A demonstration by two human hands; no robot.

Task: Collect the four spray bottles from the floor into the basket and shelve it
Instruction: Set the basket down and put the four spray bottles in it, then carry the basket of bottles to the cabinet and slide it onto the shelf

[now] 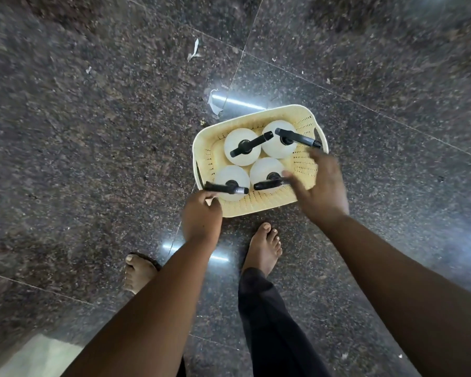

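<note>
Both hands reach basket (259,205) (bottles (242,150) unlabelled).

Just 1 view here, a wide-angle head cam looking almost straight down from standing height. The floor (93,131) fills the frame and curves at the edges from the lens. Both forearms reach in from the bottom, the feet sit low in frame, and the basket (256,206) sits near center, slightly motion-blurred.
</note>
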